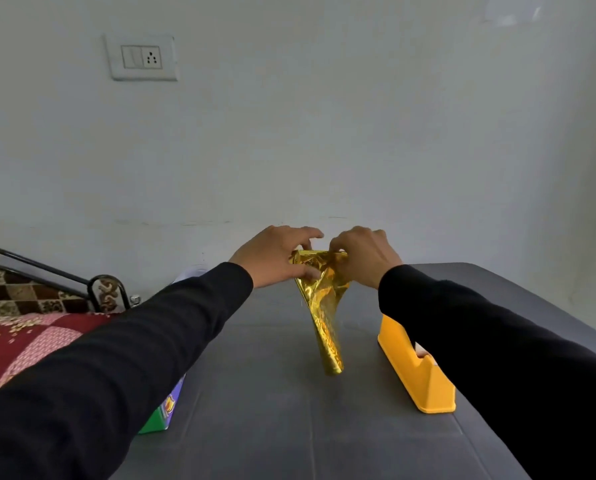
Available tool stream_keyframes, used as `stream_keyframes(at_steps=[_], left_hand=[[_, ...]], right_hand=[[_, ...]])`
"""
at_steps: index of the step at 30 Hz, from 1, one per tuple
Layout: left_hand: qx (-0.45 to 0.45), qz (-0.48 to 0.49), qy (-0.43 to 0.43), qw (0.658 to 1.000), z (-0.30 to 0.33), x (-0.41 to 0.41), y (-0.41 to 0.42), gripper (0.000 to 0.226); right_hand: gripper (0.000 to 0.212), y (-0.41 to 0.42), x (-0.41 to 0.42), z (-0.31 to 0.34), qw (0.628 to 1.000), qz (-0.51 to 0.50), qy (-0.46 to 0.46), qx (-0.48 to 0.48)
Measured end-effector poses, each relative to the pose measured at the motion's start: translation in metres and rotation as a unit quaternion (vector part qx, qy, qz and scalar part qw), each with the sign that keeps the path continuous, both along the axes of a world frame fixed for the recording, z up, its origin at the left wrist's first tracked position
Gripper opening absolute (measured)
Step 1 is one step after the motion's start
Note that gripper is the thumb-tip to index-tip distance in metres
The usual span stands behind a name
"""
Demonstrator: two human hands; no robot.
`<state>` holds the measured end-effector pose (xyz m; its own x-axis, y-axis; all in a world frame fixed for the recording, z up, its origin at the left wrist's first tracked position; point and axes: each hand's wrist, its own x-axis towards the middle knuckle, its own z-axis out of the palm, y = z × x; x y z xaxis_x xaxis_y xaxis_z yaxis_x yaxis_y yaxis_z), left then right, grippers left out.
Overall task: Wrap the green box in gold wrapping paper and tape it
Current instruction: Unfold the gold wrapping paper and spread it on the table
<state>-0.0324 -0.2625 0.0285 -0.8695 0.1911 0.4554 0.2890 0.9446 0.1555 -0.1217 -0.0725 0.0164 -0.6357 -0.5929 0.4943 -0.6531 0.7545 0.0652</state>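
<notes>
Gold wrapping paper [324,299] stands rolled on the table [289,427], its top pinched by left hand [275,258] and right hand [362,254]. Green box [161,415] lies under the left sleeve; yellow tape dispenser [416,372] sits right.

Worktop [289,427] runs away toward the wall [324,133]. Roll of wrapping paper [326,317] stands tilted at mid-worktop, lower end touching the surface, upper end raised toward the wall. Left hand [275,256] and right hand [362,258] meet at that upper end, side by side, both gripping the loosened sheet. Tape dispenser [416,372] sits on the worktop right of the roll, partly under the right sleeve. Box [161,414] at the worktop's left edge, mostly hidden beneath the left sleeve. Bed [29,327] left of the worktop, against the wall. Switch plate [143,57] high on the wall, upper left.
</notes>
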Motion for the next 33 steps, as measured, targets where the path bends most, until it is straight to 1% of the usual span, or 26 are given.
stream_keyframes(at_steps=[1, 2, 3, 4, 8, 9, 11, 13, 15, 16, 18, 20, 21, 22, 23, 24, 26, 28, 30, 32, 33], left_hand=[[-0.012, 0.026, -0.038, 0.999, -0.001, 0.001, -0.004, 0.085], [-0.043, 0.051, -0.062, 0.996, -0.001, 0.001, -0.008, 0.092], [-0.076, 0.071, -0.072, 0.992, -0.003, 0.002, -0.013, 0.091], [-0.102, 0.086, -0.067, 0.989, -0.006, 0.002, -0.018, 0.085], [-0.145, 0.122, 0.015, 0.982, -0.016, 0.002, -0.031, 0.037], [-0.148, 0.123, 0.033, 0.981, -0.021, 0.001, -0.034, 0.030], [-0.132, 0.125, 0.043, 0.982, -0.034, 0.001, -0.035, 0.030], [-0.130, 0.124, 0.015, 0.984, -0.051, 0.004, -0.035, 0.032], [-0.144, 0.114, -0.024, 0.983, -0.074, 0.006, -0.036, 0.034], [-0.140, 0.111, -0.045, 0.983, -0.085, 0.007, -0.037, 0.035], [-0.120, 0.106, -0.080, 0.984, -0.106, 0.010, -0.038, 0.034], [-0.095, 0.107, -0.123, 0.982, -0.125, 0.011, -0.039, 0.032], [-0.079, 0.114, -0.164, 0.977, -0.134, 0.011, -0.040, 0.039], [-0.056, 0.130, -0.214, 0.967, -0.141, 0.011, -0.041, 0.052], [-0.018, 0.143, -0.259, 0.955, -0.146, 0.010, -0.042, 0.064], [0.030, 0.154, -0.291, 0.944, -0.152, 0.009, -0.044, 0.071], [0.117, 0.164, -0.296, 0.934, -0.154, 0.005, -0.046, 0.070], [0.155, 0.178, -0.275, 0.932, -0.154, -0.003, -0.052, 0.059], [0.149, 0.205, -0.255, 0.933, -0.156, -0.014, -0.061, 0.042], [0.137, 0.266, -0.223, 0.928, -0.161, -0.027, -0.072, 0.029], [0.125, 0.300, -0.211, 0.922, -0.164, -0.032, -0.076, 0.026]], right_hand=[[0.017, 0.000, -0.003, -0.005, 1.000, 0.010, 0.009, -0.021], [0.014, 0.002, -0.005, -0.008, 0.998, 0.024, 0.024, -0.048], [0.010, 0.002, -0.008, -0.013, 0.996, 0.037, 0.039, -0.072], [0.008, 0.003, -0.011, -0.017, 0.993, 0.047, 0.057, -0.093], [0.013, 0.008, -0.015, -0.031, 0.979, 0.063, 0.133, -0.143], [0.015, 0.009, -0.014, -0.036, 0.976, 0.064, 0.147, -0.148], [0.016, 0.012, -0.013, -0.049, 0.976, 0.062, 0.151, -0.146], [0.018, 0.014, -0.012, -0.071, 0.983, 0.051, 0.125, -0.123], [0.018, 0.016, -0.011, -0.094, 0.993, 0.034, 0.073, -0.091], [0.020, 0.017, -0.010, -0.104, 0.997, 0.019, 0.036, -0.065], [0.032, 0.017, -0.007, -0.122, 0.999, -0.015, -0.049, 0.002], [0.044, 0.017, -0.002, -0.133, 0.987, -0.035, -0.147, 0.048], [0.046, 0.015, 0.000, -0.138, 0.978, -0.038, -0.195, 0.064], [0.047, 0.013, 0.002, -0.142, 0.968, -0.041, -0.236, 0.077], [0.047, 0.012, 0.003, -0.145, 0.959, -0.046, -0.265, 0.088], [0.046, 0.009, 0.003, -0.148, 0.952, -0.053, -0.286, 0.095], [0.048, 0.005, 0.003, -0.148, 0.945, -0.068, -0.307, 0.090], [0.051, 0.000, 0.002, -0.147, 0.945, -0.062, -0.310, 0.080], [0.049, -0.006, 0.001, -0.148, 0.947, -0.041, -0.310, 0.068], [0.042, -0.012, 0.001, -0.152, 0.949, -0.024, -0.309, 0.055], [0.039, -0.015, 0.001, -0.155, 0.950, -0.019, -0.307, 0.052]])
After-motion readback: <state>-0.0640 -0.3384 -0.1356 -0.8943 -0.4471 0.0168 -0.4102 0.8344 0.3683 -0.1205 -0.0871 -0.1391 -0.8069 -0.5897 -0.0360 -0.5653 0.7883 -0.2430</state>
